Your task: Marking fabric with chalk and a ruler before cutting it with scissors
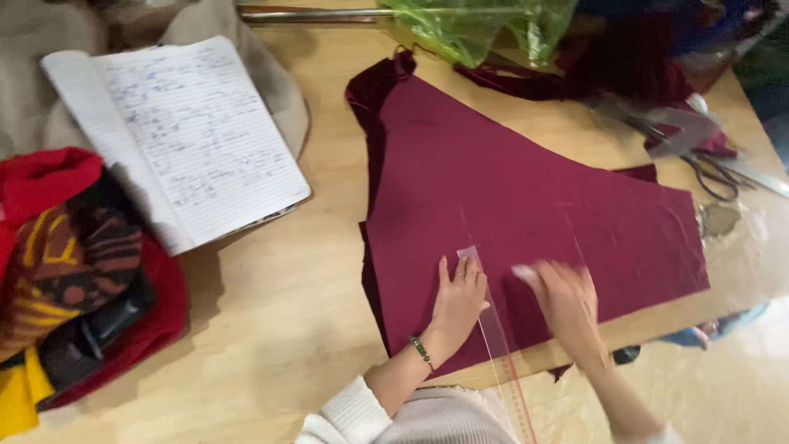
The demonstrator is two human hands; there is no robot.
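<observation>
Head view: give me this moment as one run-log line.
left hand: flat on clear ruler | right hand: blurred, holding small white piece on maroon fabric | notebook: open | scissors: right of fabric

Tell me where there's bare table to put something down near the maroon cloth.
Bare wood lies between the open notebook and the maroon fabric, running down past the left hand. A narrower bare strip sits above the fabric near the green plastic bag. The right edge is crowded with scissors; the left edge holds piled clothes.

Light wooden desk point(288, 279): maroon fabric piece point(526, 197) spread flat, open lined notebook point(185, 136) left, scissors point(711, 168) right, green plastic bag point(477, 25) top, clear ruler point(501, 345) over fabric.
</observation>
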